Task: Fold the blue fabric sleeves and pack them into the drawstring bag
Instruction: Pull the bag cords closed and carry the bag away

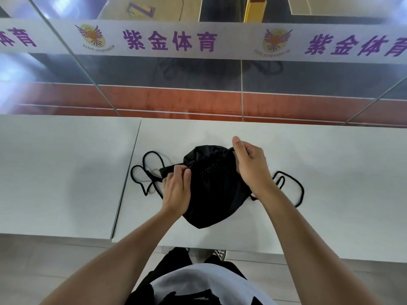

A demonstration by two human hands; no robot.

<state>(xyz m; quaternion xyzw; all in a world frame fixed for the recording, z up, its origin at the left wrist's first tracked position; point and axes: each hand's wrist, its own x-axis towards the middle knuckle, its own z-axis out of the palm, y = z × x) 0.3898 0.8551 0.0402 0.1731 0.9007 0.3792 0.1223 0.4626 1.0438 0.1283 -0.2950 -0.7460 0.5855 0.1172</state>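
Note:
A black drawstring bag (211, 190) lies on the white table (330, 172), its gathered mouth pointing away from me. My left hand (176, 190) pinches the bag's mouth at its left end. My right hand (251, 164) grips the mouth at its right end, thumb raised. Black cord loops (145, 170) trail out on the table to the left, and another cord loop (290, 186) lies to the right. No blue fabric sleeves show in view; whether they are inside the bag I cannot tell.
A second white table (61, 172) adjoins on the left, with a seam between them. A glass wall with a white banner (198, 40) of purple lettering stands right behind the tables. My shoes (218, 254) and the tiled floor show below the near edge.

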